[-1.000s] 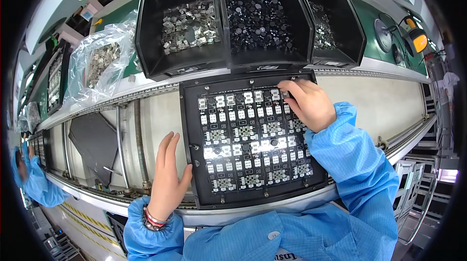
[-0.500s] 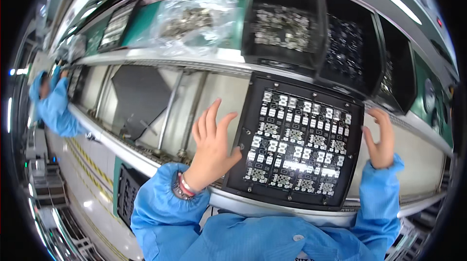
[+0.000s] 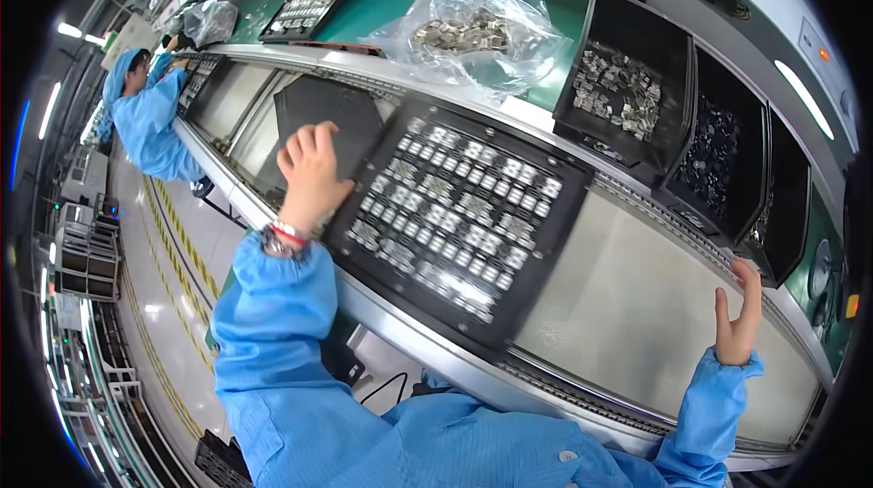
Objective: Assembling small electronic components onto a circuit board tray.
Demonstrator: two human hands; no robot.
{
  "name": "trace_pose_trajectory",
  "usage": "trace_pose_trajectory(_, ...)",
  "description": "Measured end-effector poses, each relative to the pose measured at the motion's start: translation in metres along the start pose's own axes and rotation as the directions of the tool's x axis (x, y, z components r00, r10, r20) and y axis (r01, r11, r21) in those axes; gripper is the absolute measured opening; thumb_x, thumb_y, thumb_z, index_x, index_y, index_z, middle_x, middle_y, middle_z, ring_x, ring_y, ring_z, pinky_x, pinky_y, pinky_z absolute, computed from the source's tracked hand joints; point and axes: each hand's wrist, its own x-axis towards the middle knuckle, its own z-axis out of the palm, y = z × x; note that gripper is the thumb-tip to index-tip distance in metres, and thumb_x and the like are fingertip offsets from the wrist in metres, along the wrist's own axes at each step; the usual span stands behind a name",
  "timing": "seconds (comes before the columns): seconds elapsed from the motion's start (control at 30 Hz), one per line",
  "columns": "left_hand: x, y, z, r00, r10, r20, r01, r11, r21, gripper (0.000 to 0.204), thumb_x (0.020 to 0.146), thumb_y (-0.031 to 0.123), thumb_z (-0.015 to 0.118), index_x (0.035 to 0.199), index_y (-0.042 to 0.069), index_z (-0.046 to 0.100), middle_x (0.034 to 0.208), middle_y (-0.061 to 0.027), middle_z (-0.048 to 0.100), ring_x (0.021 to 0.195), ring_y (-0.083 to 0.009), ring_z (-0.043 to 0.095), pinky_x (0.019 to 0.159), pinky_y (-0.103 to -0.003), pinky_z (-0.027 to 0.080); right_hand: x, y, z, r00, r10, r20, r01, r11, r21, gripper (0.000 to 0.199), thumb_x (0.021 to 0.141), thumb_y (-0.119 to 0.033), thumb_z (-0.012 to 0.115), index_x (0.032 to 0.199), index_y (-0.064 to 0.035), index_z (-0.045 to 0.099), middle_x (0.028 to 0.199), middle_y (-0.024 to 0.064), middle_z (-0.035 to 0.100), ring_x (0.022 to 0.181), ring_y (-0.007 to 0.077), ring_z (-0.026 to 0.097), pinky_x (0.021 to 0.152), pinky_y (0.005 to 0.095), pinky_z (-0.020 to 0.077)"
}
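A black tray [image 3: 544,259] lies tilted across my view on the conveyor, filled with rows of small circuit boards [image 3: 446,201] carrying white components. My left hand [image 3: 311,171] hovers by the tray's left edge, fingers apart and nothing held; whether the thumb touches the edge I cannot tell. Well to the right of the tray, my right hand [image 3: 740,317] is raised over the conveyor near its far rail, thumb and fingers parted, holding nothing. Both arms wear blue sleeves.
Beyond the rail stand black bins of loose metal parts [image 3: 618,92] and dark parts [image 3: 714,156]. A clear bag of metal pieces [image 3: 464,33] lies on the green bench. A dark panel [image 3: 323,115] sits left of the tray. Another person in blue [image 3: 150,120] works at far left.
The whole view has turned. Against the bins, the tray has shifted left along the conveyor toward the dark panel. My left hand stays near its left edge; my right hand is now farther from it.
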Motion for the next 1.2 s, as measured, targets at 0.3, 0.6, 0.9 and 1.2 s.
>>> trace_pose_trajectory(0.3, 0.013, 0.022, 0.009, 0.923, -0.378, 0.063, 0.344, 0.889, 0.302, 0.091, 0.051, 0.024, 0.086, 0.126, 0.014, 0.037, 0.120, -0.0124, 0.045, 0.117, -0.0329, 0.040, 0.097, -0.056, 0.029, -0.048, 0.111, -0.091, 0.998, -0.024, 0.058, 0.026, 0.999, -0.041, 0.043, 0.077, 0.004, 0.057, 0.119, -0.0004, 0.049, 0.125, 0.0180, 0.049, 0.119, 0.0339, 0.045, 0.102, 0.0387, 0.0327)
trace_pose_trajectory(0.6, -0.095, -0.098, 0.015, 0.805, -0.561, 0.193, 0.499, 0.816, 0.291, 0.057, 0.079, 0.044, 0.061, 0.122, 0.009, 0.050, 0.118, -0.0150, 0.056, 0.112, -0.0329, 0.052, 0.091, -0.046, 0.041, -0.059, 0.168, -0.146, 0.989, -0.094, 0.117, 0.098, 0.995, -0.031, 0.045, 0.075, 0.007, 0.056, 0.119, -0.0007, 0.049, 0.123, 0.0186, 0.050, 0.117, 0.0344, 0.046, 0.101, 0.0379, 0.0332)
trace_pose_trajectory(0.9, -0.353, -0.056, -0.018, 0.816, -0.341, 0.467, 0.488, 0.839, -0.240, 0.036, 0.089, 0.028, 0.052, 0.109, -0.001, 0.060, 0.100, -0.0192, 0.064, 0.097, -0.0349, 0.058, 0.084, -0.038, 0.045, -0.016, 0.158, -0.135, 0.933, -0.258, 0.250, 0.227, 0.963, 0.147, 0.042, 0.081, 0.003, 0.052, 0.123, 0.0048, 0.046, 0.125, 0.0167, 0.050, 0.119, 0.0287, 0.047, 0.104, 0.0355, 0.0308)
trace_pose_trajectory(1.2, -0.340, -0.013, -0.093, 0.854, -0.438, -0.280, 0.406, 0.899, -0.166, 0.022, 0.088, 0.015, 0.054, 0.104, 0.002, 0.060, 0.102, -0.0184, 0.061, 0.098, -0.0350, 0.055, 0.084, -0.042, 0.042, 0.007, 0.077, -0.117, 0.832, -0.462, 0.307, 0.373, 0.876, 0.307, 0.041, 0.082, 0.002, 0.051, 0.122, 0.0030, 0.047, 0.123, 0.0165, 0.051, 0.117, 0.0300, 0.048, 0.102, 0.0340, 0.0326)
